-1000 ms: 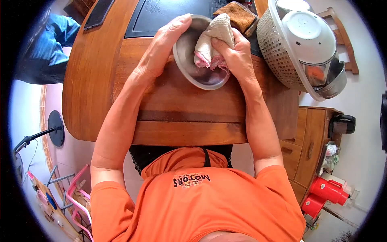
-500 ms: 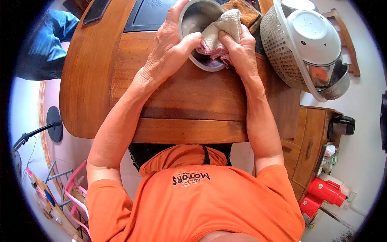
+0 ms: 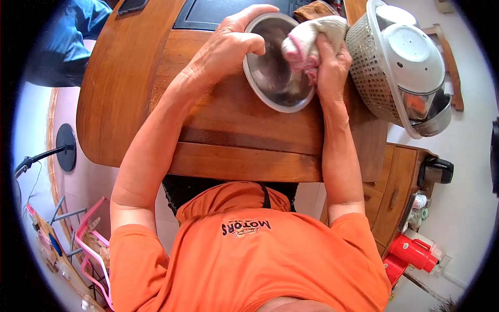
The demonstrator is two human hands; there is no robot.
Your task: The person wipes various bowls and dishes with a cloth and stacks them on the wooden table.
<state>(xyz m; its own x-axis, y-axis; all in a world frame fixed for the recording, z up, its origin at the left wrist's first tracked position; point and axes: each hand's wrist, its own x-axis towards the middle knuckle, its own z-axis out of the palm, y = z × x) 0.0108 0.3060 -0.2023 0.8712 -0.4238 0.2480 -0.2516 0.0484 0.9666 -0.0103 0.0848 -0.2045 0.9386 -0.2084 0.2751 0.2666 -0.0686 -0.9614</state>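
Hands: left hand (image 3: 226,48) curved round the bowl's left rim, thumb bent over it; right hand (image 3: 332,65) gripping a bunched cloth (image 3: 317,39) at the bowl's right side.
Bowl: metal (image 3: 270,70), tilted, held above the table (image 3: 234,127), toward its far side.
Cloth: white with a pink edge, partly over the bowl's opening.
Panel: black (image 3: 213,14), on the table's far part, partly behind the left hand.
Rag: brown (image 3: 313,9), at the table's far side, partly hidden by the cloth.
Basket: pale, perforated (image 3: 364,65), at the table's right, close by the right hand; holds an upturned white dish (image 3: 418,52) and metalware (image 3: 436,117).
Phone: dark (image 3: 131,5), table's far left.
Person: jeans (image 3: 62,49) beyond the table's left edge.
Flask: red (image 3: 413,250), right of the table and nearer the wearer.
Writing: "MOTORS" on the orange shirt (image 3: 249,270), table's near side; smaller script unreadable.
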